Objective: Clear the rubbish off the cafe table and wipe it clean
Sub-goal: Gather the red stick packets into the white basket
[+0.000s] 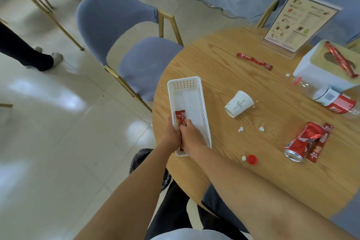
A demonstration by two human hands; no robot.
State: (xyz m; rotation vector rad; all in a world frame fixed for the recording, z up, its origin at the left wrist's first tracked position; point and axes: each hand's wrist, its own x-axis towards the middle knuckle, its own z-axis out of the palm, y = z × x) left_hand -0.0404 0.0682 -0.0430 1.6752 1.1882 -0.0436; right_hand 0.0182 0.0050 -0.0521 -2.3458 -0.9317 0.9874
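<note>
A white slotted basket [190,95] lies at the round wooden table's [224,161] left edge. My left hand [170,132] grips its near left wall. My right hand [191,138] pinches a red sachet [180,119] inside the basket. On the table lie a tipped paper cup [238,104], a crushed red can [303,141] with a sachet [319,143] against it, a red bottle cap [251,159], a plastic bottle [331,97], another sachet [254,61] and small white paper bits [241,129].
A white tissue box [319,68] with a red sachet [341,59] on top stands at the right, behind it a menu stand [300,21]. A grey chair [124,45] stands left of the table. A black bag [141,159] sits below the table edge. Someone's legs [25,52] are at far left.
</note>
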